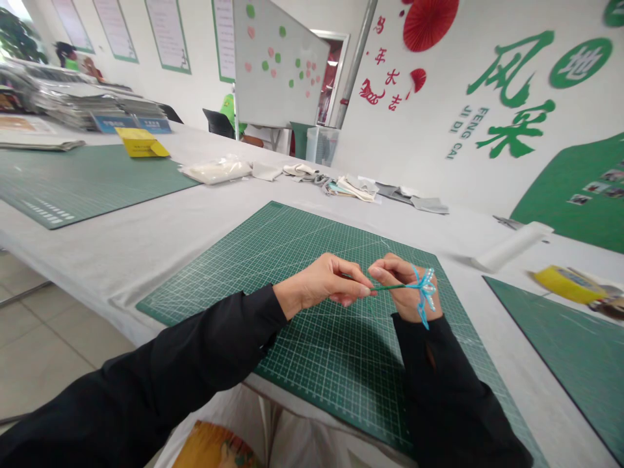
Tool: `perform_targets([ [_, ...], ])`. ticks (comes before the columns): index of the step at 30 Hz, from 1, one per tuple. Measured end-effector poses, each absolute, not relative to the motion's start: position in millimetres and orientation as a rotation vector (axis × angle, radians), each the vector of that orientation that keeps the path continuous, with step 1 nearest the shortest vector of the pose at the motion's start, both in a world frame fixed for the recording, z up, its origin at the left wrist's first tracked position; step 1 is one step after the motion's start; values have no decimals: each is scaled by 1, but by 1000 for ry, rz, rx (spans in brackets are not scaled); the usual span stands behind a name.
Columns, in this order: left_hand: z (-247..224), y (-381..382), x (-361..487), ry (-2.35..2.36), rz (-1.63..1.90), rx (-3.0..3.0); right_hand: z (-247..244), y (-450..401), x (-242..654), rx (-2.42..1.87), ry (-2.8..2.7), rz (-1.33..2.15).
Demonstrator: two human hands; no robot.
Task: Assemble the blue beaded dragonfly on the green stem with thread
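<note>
Above a green cutting mat (234,279), my left hand (334,281) pinches the lower end of a craft flower's thin green stem between thumb and fingertips. The craft flower (426,290) points right, its looped light-blue petals edged with white bead-like dots. My right hand (402,279) is behind the stem, fingers curled and closed close to the left fingertips. Whatever those fingers grip is hidden or too small to make out. Stem and petals pass in front of the right palm and wrist.
Further mats lie at left (112,175) and right (565,344). Along the back sit a plastic bag (217,169), folded cloths (353,187) and a yellow packet (141,143). A white roll (511,247) and a yellow item (568,284) are at right. People sit farther away.
</note>
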State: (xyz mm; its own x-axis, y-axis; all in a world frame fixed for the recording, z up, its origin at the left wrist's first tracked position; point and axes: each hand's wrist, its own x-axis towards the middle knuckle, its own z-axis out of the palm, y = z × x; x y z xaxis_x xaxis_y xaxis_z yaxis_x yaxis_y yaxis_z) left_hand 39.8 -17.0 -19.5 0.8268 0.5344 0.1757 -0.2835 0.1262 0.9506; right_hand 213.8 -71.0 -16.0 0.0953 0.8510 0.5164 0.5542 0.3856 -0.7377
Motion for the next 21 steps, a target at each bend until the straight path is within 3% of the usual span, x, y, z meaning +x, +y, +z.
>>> perform_targets([
  [21, -17, -16, 40, 250, 697, 1281, -36, -59, 223, -1091, -1326, 524],
])
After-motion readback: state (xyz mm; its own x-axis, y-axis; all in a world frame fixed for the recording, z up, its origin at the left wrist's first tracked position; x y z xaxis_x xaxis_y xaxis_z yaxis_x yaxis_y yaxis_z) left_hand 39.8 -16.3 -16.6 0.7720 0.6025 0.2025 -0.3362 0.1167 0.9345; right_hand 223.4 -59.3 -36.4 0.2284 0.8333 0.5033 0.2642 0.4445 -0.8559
